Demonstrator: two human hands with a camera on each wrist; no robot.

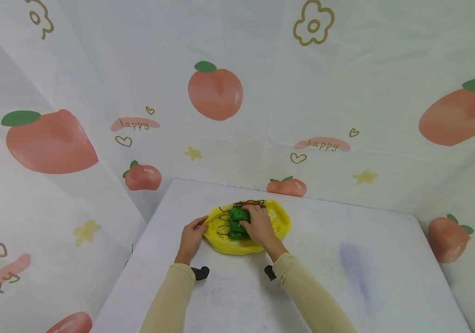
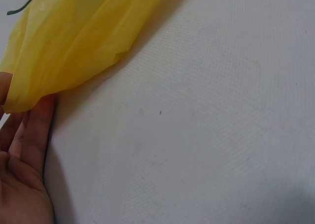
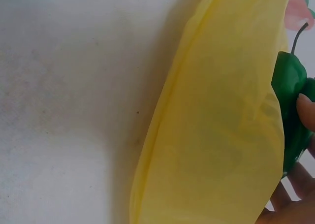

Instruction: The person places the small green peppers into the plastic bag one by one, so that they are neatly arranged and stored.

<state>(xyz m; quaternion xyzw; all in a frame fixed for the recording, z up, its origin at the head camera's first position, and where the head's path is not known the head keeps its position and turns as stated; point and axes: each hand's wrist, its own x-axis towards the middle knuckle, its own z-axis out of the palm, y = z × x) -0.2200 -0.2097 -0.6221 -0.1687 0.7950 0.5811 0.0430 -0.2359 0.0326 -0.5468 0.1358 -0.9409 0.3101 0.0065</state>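
Observation:
A yellow plastic bag point(image 1: 220, 246) lies on the white table with its mouth spread wide. My left hand point(image 1: 190, 238) pinches its left edge, the thumb on one side and the fingers beneath the plastic point(image 2: 78, 61). Several glossy green bell peppers point(image 1: 236, 226) with thin dark stems pointing left sit in a row within the bag's outline. Over the row, my right hand point(image 1: 260, 225) grips a green pepper point(image 3: 288, 81) between thumb and fingers. The near wall of the bag point(image 3: 216, 115) hides part of that pepper in the right wrist view.
Something orange with dark outlines point(image 1: 250, 202) shows at the bag's far rim. The white table point(image 1: 316, 277) has a bluish stain point(image 1: 351, 263) on its right side. A white curtain point(image 1: 262, 106) printed with fruit hangs behind the table and along both sides.

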